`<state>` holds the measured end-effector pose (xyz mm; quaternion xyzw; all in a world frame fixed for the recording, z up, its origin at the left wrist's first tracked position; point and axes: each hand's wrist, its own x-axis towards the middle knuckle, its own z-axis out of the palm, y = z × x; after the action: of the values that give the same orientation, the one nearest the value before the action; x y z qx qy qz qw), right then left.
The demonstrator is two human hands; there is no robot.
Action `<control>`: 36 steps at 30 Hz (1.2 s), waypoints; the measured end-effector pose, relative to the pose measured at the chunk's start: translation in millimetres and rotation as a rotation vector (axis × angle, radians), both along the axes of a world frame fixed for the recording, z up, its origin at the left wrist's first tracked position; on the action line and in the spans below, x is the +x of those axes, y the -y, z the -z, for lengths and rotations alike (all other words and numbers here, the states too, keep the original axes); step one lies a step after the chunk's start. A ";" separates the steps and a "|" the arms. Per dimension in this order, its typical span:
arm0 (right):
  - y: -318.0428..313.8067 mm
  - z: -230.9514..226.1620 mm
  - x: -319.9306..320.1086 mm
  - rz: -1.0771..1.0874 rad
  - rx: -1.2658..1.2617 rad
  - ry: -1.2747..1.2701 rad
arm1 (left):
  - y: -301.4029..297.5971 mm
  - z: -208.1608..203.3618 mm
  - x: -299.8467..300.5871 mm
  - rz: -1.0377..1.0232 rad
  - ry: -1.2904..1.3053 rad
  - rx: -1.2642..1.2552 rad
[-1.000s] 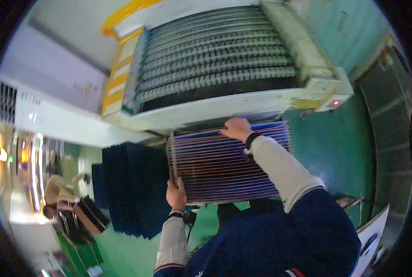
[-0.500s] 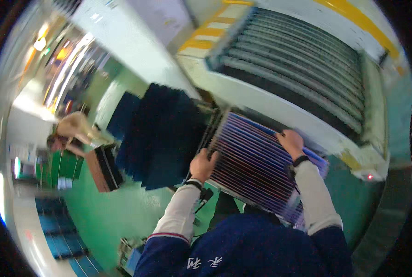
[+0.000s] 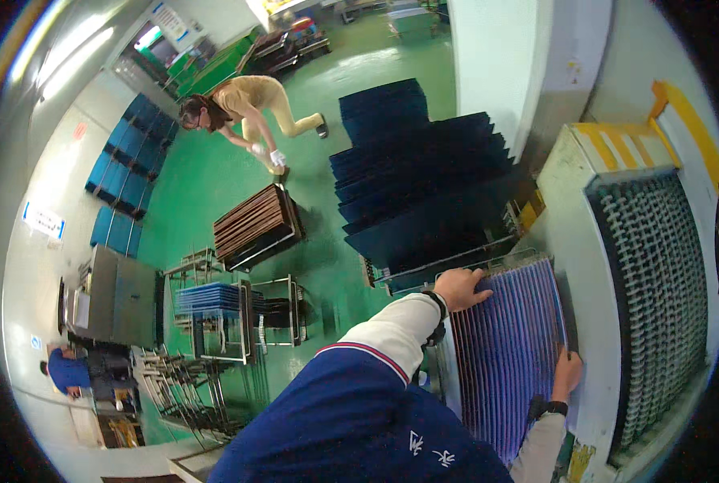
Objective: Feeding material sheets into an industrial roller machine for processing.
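Right of centre stands a rack [image 3: 508, 346] filled with thin blue-purple sheets on edge in close parallel rows. My left hand [image 3: 459, 290] is closed around its far left corner, fingertips partly hidden. On the opposite side my right hand [image 3: 568, 372] is closed on the rack's right edge, next to the machine. Just beyond my left hand, a fanned stack of dark blue panels [image 3: 424, 185] stands in a metal frame.
A conveyor machine [image 3: 653, 298] with rows of rollers borders the right. Left are a rack of brown boards [image 3: 255, 225], a metal rack with blue panels [image 3: 206, 298] and empty wire racks [image 3: 186, 390]. A person in tan [image 3: 251, 105] bends beyond the brown boards; another in blue [image 3: 90, 370] is far left.
My view has swung left, so the rack and machine appear turned and farther right. Both hands stay on the rack. More of the left-hand floor, racks and a second person now show.
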<state>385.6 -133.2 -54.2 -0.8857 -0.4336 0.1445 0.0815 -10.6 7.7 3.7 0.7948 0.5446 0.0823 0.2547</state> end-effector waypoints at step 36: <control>2.9 32.5 32.4 -0.173 0.106 0.040 | -2.3 12.0 -2.2 -0.028 0.047 -0.021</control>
<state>418.0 -136.1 -86.8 -0.8420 -0.5172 0.1103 0.1069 -12.8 10.0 -8.3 0.7823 0.5503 0.0990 0.2745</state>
